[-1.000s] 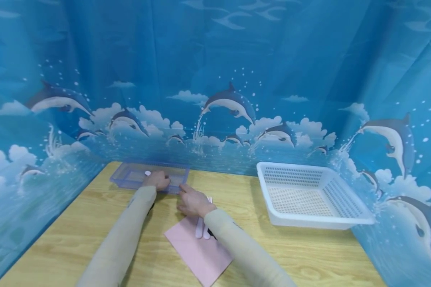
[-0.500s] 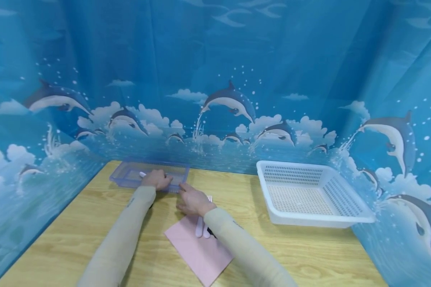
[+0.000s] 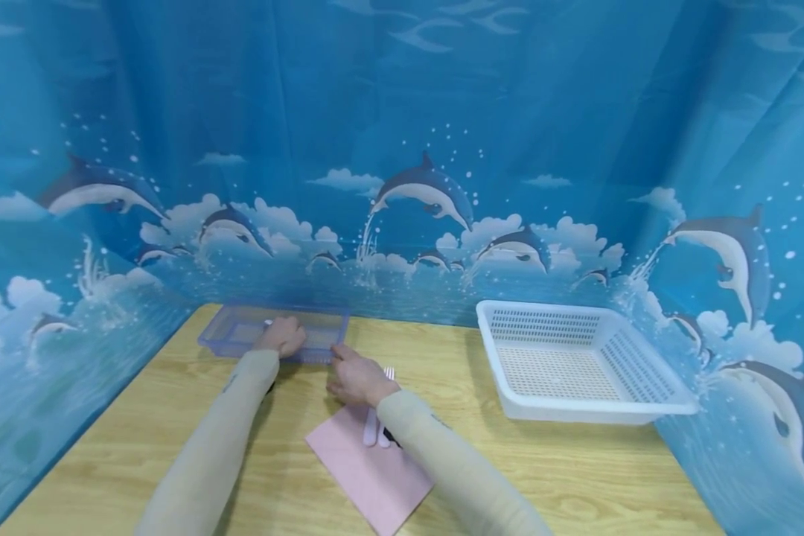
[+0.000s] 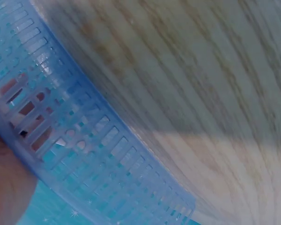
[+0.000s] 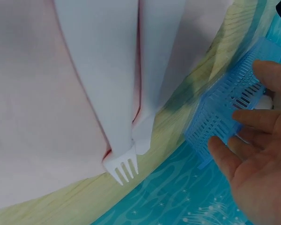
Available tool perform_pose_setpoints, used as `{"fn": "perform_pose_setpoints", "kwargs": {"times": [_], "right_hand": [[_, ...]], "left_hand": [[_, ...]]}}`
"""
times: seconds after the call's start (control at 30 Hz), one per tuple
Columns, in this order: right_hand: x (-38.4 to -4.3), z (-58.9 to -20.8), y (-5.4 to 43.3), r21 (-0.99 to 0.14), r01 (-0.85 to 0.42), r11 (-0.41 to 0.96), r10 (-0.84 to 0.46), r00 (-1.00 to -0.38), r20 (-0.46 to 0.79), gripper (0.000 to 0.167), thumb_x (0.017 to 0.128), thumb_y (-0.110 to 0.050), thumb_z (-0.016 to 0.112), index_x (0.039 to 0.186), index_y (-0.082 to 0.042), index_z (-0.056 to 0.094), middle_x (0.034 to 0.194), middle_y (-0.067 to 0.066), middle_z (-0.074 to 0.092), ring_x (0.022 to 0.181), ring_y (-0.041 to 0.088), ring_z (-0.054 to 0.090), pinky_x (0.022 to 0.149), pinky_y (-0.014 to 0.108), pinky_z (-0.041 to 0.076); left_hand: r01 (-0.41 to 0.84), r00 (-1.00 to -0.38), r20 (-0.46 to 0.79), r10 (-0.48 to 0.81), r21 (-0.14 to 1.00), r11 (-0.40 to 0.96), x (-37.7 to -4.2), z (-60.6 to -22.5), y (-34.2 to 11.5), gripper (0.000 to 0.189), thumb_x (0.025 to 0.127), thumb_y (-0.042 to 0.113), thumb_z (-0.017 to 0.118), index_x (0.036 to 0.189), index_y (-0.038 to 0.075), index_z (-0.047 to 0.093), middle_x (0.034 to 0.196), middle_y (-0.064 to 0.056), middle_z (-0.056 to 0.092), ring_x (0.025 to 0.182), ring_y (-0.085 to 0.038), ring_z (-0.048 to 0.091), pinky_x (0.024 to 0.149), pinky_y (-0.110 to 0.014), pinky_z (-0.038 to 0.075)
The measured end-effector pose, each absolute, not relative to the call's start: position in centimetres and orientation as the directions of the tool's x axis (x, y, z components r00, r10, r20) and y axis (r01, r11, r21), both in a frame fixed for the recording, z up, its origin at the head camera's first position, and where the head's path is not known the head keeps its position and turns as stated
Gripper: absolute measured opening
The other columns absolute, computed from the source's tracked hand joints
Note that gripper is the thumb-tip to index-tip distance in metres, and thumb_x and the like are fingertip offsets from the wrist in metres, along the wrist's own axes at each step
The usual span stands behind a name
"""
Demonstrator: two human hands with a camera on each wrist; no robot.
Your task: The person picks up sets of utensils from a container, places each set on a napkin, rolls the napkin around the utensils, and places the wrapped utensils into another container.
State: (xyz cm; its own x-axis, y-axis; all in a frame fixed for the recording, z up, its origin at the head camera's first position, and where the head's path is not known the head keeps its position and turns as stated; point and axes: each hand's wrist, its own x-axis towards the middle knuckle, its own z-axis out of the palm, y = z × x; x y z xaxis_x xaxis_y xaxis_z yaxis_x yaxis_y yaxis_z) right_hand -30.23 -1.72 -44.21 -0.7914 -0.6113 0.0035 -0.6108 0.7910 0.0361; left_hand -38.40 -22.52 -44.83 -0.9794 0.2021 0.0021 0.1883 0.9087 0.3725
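A translucent blue-purple slotted basket (image 3: 224,347) stands at the table's back left. My left hand (image 3: 280,336) reaches over its front rim, fingers down inside and partly hidden. It holds a small white plastic utensil, whose pale end (image 3: 268,322) pokes out beyond the hand; its kind is hidden. At the basket's front right corner, my right hand (image 3: 358,377) touches the rim with relaxed, parted fingers (image 5: 224,157). Beneath that forearm a white plastic fork (image 5: 122,166) and another white utensil (image 5: 147,126) lie side by side on a pink napkin (image 3: 375,476).
A large white perforated basket (image 3: 592,408) stands at the right on the wood-grain table (image 3: 522,476). Behind and at both sides hangs a blue dolphin-print curtain (image 3: 375,97), close to the table's edges.
Inside the basket my left hand has shifted slightly left, and less of the white utensil shows. The right hand stays at the basket's corner; the napkin and its utensils lie as before.
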Motion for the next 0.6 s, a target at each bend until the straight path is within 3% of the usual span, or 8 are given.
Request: {"fn": "perform_pose_setpoints", "kwargs": {"times": [0.07,0.13,0.27,0.4,0.5,0.6], "right_hand": [[-30.2,-44.2,-1.8,0.037,-0.604,0.796,-0.605,-0.796,0.011,0.052,0.095,-0.039,0.061,0.135,-0.006,0.055,0.156,0.007,0.036,0.14,0.018,0.04,0.103,0.028,0.047],[-30.2,-44.2,-1.9,0.042,-0.597,0.801,-0.598,-0.801,0.006,0.051,0.096,-0.039,0.061,0.135,-0.006,0.056,0.156,0.006,0.037,0.14,0.017,0.04,0.102,0.029,0.048],[-30.2,-44.0,-2.2,0.052,-0.583,0.811,-0.583,-0.812,-0.013,0.049,0.097,-0.039,0.058,0.134,-0.007,0.058,0.156,0.005,0.036,0.142,0.017,0.037,0.104,0.029,0.047],[-30.1,-43.8,-2.4,0.056,-0.574,0.817,-0.574,-0.819,-0.028,0.047,0.098,-0.039,0.058,0.133,-0.008,0.059,0.156,0.005,0.036,0.143,0.016,0.035,0.105,0.03,0.046],[-30.1,-43.8,-2.5,0.051,-0.569,0.821,-0.568,-0.822,-0.04,0.046,0.098,-0.039,0.058,0.132,-0.008,0.06,0.157,0.005,0.035,0.144,0.016,0.033,0.106,0.03,0.045],[-30.1,-43.8,-2.6,0.033,-0.561,0.827,-0.559,-0.827,-0.055,0.046,0.098,-0.039,0.057,0.133,-0.009,0.059,0.158,0.005,0.033,0.146,0.017,0.031,0.108,0.032,0.044]], "left_hand": [[0.196,-0.979,0.034,0.199,0.4,0.895,-38.3,-44.7,-22.5,0.046,0.098,0.02,0.028,0.101,-0.008,0.064,0.109,-0.031,0.064,0.104,-0.047,0.06,0.093,-0.056,0.048],[0.197,-0.98,0.062,0.189,0.435,0.879,-38.1,-44.5,-22.3,0.048,0.1,0.023,0.025,0.086,-0.003,0.062,0.091,-0.026,0.064,0.084,-0.041,0.061,0.083,-0.051,0.049],[0.18,-0.984,0.085,0.159,0.473,0.862,-37.8,-44.1,-22.0,0.047,0.102,0.03,0.026,0.064,0.011,0.049,0.058,-0.008,0.046,0.052,-0.023,0.04,0.062,-0.038,0.041],[0.178,-0.984,0.101,0.149,0.411,0.894,-37.5,-44.0,-21.8,0.055,0.103,0.044,0.032,0.057,0.016,0.045,0.05,0.001,0.041,0.047,-0.017,0.04,0.058,-0.034,0.04],[0.203,-0.975,0.155,0.158,0.348,0.915,-37.4,-44.1,-21.6,0.063,0.1,0.057,0.038,0.052,0.016,0.044,0.047,0.001,0.042,0.044,-0.016,0.045,0.055,-0.033,0.043],[0.227,-0.963,0.215,0.162,0.326,0.918,-37.4,-44.2,-21.3,0.062,0.096,0.06,0.047,0.059,0.011,0.053,0.051,-0.003,0.049,0.045,-0.018,0.049,0.05,-0.034,0.046]]}}
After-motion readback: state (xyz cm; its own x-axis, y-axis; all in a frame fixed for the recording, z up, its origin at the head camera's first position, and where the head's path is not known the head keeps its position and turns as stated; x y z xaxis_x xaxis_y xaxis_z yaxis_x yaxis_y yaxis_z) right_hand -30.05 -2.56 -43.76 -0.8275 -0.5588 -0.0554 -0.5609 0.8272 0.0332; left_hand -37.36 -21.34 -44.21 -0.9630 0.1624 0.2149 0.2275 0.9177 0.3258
